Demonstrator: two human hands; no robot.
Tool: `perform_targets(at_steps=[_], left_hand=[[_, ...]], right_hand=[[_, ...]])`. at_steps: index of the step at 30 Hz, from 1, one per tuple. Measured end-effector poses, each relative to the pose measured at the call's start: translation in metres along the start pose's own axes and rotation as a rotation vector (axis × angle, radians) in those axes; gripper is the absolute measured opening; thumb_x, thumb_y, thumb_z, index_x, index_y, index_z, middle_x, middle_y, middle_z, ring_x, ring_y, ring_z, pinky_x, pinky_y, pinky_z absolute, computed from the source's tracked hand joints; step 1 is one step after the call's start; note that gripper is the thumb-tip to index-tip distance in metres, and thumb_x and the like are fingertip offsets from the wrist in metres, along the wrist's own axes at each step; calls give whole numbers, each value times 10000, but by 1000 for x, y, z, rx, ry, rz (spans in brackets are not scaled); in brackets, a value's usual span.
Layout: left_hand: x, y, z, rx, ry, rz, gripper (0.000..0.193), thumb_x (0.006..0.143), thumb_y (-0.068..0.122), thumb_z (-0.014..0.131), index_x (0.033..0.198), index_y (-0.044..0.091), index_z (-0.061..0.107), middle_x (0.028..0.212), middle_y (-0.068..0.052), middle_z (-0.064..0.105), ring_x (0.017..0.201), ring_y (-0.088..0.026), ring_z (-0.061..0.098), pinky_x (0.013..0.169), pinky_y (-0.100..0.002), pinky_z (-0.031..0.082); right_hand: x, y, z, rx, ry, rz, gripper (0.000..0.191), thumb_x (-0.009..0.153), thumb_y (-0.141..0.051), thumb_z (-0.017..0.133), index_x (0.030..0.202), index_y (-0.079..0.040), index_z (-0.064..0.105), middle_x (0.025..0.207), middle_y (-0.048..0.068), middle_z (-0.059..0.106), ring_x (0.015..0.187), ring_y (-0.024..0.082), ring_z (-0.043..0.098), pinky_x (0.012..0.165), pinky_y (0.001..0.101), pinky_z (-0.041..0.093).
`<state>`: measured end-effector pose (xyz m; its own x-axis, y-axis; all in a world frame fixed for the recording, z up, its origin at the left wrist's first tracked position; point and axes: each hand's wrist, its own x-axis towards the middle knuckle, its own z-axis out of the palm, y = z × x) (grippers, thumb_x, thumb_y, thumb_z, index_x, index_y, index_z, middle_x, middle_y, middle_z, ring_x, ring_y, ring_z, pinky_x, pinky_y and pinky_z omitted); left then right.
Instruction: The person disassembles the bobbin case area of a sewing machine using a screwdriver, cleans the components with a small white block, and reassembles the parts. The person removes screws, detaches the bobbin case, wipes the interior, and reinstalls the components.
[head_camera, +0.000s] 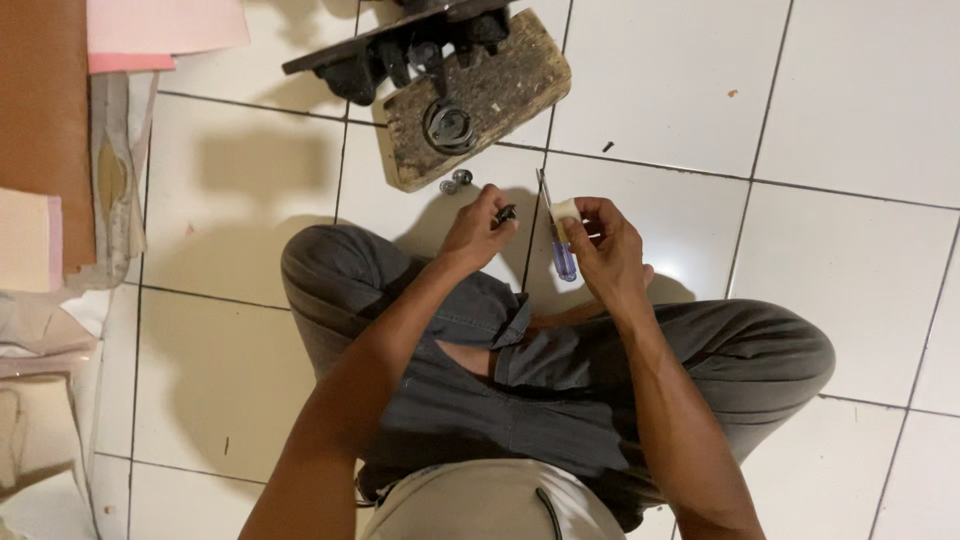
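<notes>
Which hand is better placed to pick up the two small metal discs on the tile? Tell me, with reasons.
The left hand, probably. It hovers just below the two small metal discs beside the wooden block, pinching only a small dark part. The right hand is farther off and holds a screwdriver.

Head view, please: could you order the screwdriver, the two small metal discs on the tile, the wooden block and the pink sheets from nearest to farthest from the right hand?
From the right hand:
1. Screwdriver, blue handle, held in that hand.
2. Two small metal discs, on the tile just beyond the left hand.
3. Wooden block, farther up, carrying dark metal parts.
4. Pink sheets, top left corner.
</notes>
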<state>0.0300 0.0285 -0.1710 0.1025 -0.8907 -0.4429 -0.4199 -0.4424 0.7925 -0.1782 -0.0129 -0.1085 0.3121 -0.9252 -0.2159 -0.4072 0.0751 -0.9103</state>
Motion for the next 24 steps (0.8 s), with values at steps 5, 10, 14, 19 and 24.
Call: perform_targets(at_steps=[5,10,14,19,24], left_hand=[[-64,54,-27,-491,118,561,304,1005,46,730,1255,39,556,1160,-134,700,1095,-198,702,987,-368,599],[-108,100,-48,-65,337,722,339,999,85,747,1287,73,569,1185,-110,712,1066,-201,747,917,-343,640],[-119,121,-56,53,407,812,344,968,98,778,1257,69,595,1188,-119,708,1045,-212,746,867,-325,643],[-129,133,-49,-226,298,648,335,994,127,768,1276,58,601,1140,-96,737,931,-134,783,751,-272,671],[-145,139,-42,-819,61,495,356,1043,119,707,1355,15,571,1226,-131,708,1042,-171,730,907,-318,676]], right_hand=[[-16,-21,-18,384,-48,-176,230,997,-111,702,1208,-32,654,1097,97,734,997,171,742,882,300,671],[-37,-40,-31,452,-40,-234,225,1016,-76,716,1216,2,645,1116,118,714,1012,178,714,908,328,639],[-49,-53,-37,657,-28,-246,215,1034,-72,704,1224,-16,623,1099,115,704,987,174,707,887,318,627],[-70,-69,-46,563,-19,-280,212,1032,-67,683,1219,7,616,1089,125,711,968,177,725,842,325,651],[-90,-88,-48,571,15,-260,205,1065,-33,681,1245,15,596,1115,141,700,1011,171,699,909,326,616]])
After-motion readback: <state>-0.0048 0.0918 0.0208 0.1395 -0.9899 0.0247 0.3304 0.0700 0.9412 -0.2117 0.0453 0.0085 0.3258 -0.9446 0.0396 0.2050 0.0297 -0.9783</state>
